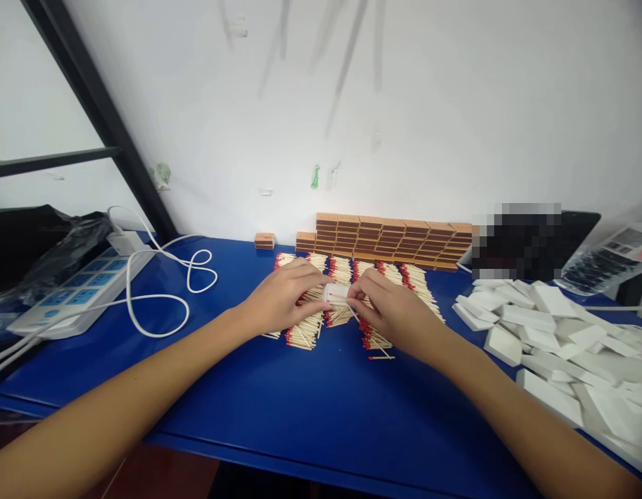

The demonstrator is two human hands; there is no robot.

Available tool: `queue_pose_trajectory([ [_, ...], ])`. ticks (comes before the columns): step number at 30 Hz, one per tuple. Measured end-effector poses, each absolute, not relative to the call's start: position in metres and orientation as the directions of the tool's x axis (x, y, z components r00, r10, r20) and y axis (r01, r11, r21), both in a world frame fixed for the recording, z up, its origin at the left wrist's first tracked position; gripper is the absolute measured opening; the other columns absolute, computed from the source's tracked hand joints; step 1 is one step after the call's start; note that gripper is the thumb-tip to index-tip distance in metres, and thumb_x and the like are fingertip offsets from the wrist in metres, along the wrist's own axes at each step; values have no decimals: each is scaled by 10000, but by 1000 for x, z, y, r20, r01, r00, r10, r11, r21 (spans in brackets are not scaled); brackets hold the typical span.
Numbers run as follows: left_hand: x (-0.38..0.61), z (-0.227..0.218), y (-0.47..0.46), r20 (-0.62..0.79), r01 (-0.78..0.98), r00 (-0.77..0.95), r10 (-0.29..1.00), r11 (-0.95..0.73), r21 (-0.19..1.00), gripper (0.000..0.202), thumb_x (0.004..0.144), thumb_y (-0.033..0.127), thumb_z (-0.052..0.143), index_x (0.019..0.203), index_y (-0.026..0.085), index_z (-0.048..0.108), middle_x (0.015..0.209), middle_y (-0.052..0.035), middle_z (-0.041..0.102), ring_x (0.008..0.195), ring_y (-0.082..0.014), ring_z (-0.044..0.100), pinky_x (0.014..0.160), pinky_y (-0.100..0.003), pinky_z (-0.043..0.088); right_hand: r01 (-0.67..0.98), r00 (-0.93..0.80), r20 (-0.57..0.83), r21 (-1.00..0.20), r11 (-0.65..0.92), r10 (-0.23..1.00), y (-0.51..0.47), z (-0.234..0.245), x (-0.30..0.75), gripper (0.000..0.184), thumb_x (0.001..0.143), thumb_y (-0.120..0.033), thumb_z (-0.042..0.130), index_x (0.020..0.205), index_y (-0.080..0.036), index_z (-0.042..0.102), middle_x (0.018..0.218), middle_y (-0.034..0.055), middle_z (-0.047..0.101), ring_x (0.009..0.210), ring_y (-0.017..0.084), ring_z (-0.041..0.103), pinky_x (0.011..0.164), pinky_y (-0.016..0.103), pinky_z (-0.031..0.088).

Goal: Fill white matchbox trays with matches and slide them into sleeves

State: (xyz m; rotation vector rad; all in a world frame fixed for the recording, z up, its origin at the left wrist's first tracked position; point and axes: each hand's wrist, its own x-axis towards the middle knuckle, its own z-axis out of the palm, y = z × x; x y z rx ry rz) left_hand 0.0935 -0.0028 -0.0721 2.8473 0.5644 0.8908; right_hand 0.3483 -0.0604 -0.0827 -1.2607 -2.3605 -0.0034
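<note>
My left hand [290,296] is closed around one end of a small white matchbox tray [335,291], thumb below and fingers above. My right hand [386,305] is pinched at the tray's right end, with a match [353,314] showing at its fingertips. A red match head shows inside the tray. Beneath and behind both hands, red-tipped matches [303,335] lie in several rows on the blue table [279,409]. The hands cover part of these rows. One loose match [381,357] lies at the near edge of the pile.
Brown matchboxes [388,239] are stacked against the wall, with a single matchbox [264,240] to their left. White trays [554,339] are heaped at the right, before a dark tablet [575,239]. A power strip [82,291] and white cable [186,312] lie at left.
</note>
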Motion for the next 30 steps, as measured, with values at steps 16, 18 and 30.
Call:
queue_pose_trajectory([
  [16, 90, -74, 1, 619, 399, 663, 421, -899, 183, 343, 970, 386, 716, 1251, 193, 678, 1045, -84, 729, 987, -248, 624, 895, -440, 537, 768, -407, 510, -259, 586, 758, -62, -73, 350, 100, 1037, -252, 534, 997, -215, 618, 928, 45, 648, 675, 150, 557, 625, 292, 402],
  [18, 89, -75, 4, 639, 429, 643, 423, -889, 156, 337, 969, 379, 715, 1243, 186, 682, 1060, -97, 727, 1010, -258, 623, 906, -450, 541, 750, -429, 467, -293, 593, 773, -64, -70, 351, 96, 1005, -260, 585, 934, -216, 632, 864, 30, 649, 696, 157, 569, 634, 290, 402],
  [30, 89, -72, 3, 655, 446, 651, 383, -892, 78, 320, 982, 349, 688, 1252, 177, 681, 1079, -103, 737, 1030, -267, 629, 929, -453, 541, 694, -569, 150, -441, 569, 809, -85, -82, 324, 75, 981, -193, 654, 909, -215, 652, 988, 29, 654, 854, 176, 628, 751, 313, 489],
])
